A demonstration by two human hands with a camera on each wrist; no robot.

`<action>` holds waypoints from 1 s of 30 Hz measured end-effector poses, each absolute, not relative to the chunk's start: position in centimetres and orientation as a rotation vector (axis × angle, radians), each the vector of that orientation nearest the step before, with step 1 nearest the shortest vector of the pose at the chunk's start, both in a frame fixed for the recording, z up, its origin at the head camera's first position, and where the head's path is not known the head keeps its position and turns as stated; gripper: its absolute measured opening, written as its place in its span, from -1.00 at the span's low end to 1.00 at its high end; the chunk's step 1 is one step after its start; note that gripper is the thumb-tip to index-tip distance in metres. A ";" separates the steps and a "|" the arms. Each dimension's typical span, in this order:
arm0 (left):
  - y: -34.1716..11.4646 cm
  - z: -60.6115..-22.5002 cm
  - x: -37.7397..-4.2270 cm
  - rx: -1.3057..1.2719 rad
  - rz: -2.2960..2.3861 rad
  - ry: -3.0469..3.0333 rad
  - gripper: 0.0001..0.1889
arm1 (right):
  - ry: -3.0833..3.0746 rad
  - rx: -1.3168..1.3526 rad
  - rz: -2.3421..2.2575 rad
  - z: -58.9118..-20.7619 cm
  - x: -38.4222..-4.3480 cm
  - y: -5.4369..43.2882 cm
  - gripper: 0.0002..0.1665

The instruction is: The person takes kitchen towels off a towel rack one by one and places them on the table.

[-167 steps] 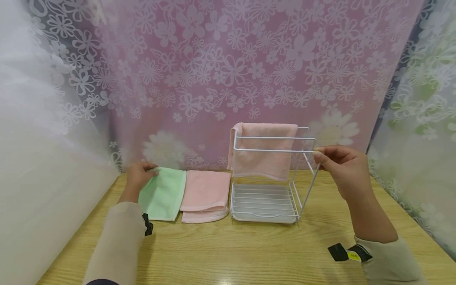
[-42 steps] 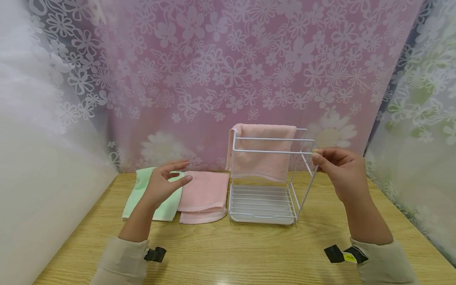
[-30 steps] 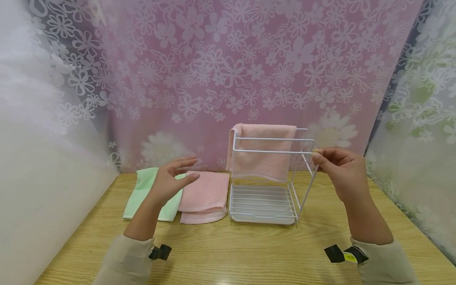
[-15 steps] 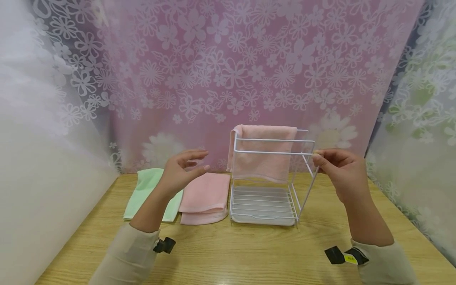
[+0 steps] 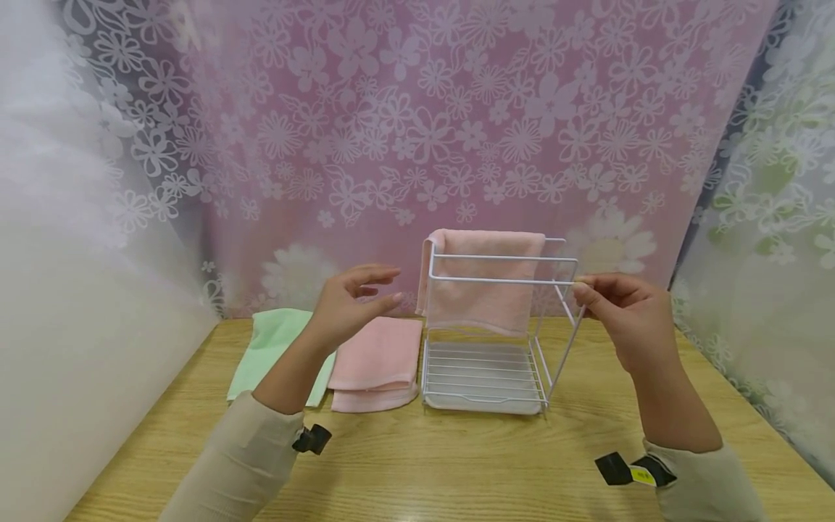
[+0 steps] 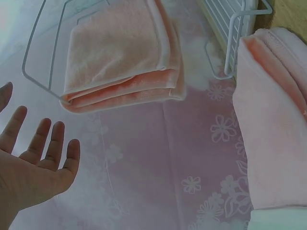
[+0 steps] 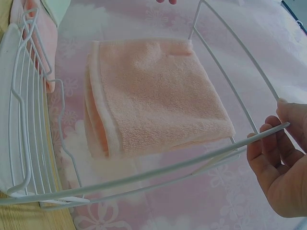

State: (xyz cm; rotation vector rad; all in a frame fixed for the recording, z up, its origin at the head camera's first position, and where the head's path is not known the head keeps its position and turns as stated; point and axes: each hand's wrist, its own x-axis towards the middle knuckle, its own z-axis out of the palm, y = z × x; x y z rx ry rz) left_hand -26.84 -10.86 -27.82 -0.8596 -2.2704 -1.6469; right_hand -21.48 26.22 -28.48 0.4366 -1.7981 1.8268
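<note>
A white wire rack stands on the table, its right front upper corner pinched between the thumb and fingers of my right hand. Over its rear top bar hangs a folded pink towel, also seen close up in the right wrist view. My left hand is in the air left of the rack, fingers loosely spread and holding nothing. Below and behind that hand lies a second folded pink towel on the table. Left of it is a green towel, partly hidden by my left forearm.
A pale tray sits under the wires at the rack's base. The wooden table reaches back to a pink flowered curtain. Translucent sheets enclose the left and right sides.
My left hand has let go of the green towel, risen, and drifted right toward the rack. The green towel's left part has spread farther left. My right hand keeps its pinch on the rack.
</note>
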 end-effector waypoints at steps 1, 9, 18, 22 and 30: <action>-10.7 -27.7 -26.9 -0.856 -1.651 -2.272 -0.59 | -1.798 0.434 1.825 -28.5 -21.5 26.2 -0.83; -9.8 -26.9 -27.0 -0.873 -1.608 -2.286 -0.63 | -1.771 0.439 1.841 -28.4 -21.5 26.0 -0.82; -9.1 -26.1 -27.7 -0.936 -1.579 -2.306 -0.62 | -1.781 0.434 1.827 -28.5 -21.5 26.2 -0.81; -8.7 -25.6 -28.1 -0.936 -1.611 -2.314 -0.60 | -1.786 0.435 1.825 -28.5 -21.5 26.2 -0.83; -7.9 -24.8 -29.0 -0.927 -1.675 -2.334 -0.57 | -1.783 0.434 1.840 -28.4 -21.4 26.2 -0.84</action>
